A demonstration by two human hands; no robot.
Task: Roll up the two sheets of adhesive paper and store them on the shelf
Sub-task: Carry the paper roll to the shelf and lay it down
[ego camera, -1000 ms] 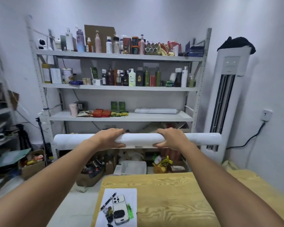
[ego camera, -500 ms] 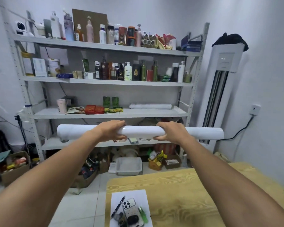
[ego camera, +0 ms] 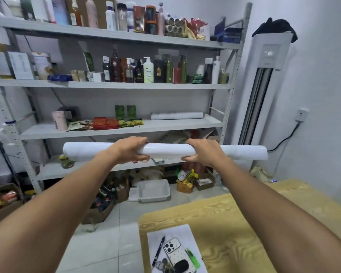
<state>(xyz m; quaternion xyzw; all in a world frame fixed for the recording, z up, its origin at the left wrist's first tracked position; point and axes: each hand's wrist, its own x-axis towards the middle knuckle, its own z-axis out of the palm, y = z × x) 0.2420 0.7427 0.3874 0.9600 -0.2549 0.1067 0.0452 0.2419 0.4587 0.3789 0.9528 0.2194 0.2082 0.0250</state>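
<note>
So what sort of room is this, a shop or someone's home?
Most likely a small storeroom, perhaps at home: a metal shelving rack packed with bottles and packets, cardboard boxes of goods on the tiled floor, and a tall floor-standing air conditioner beside the rack.

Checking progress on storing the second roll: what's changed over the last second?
The shelf looms larger: the person has moved nearer, carrying the held roll toward it. Left hand and right hand still grip it, level. The other roll still lies on the shelf; the phone is unmoved.
</note>
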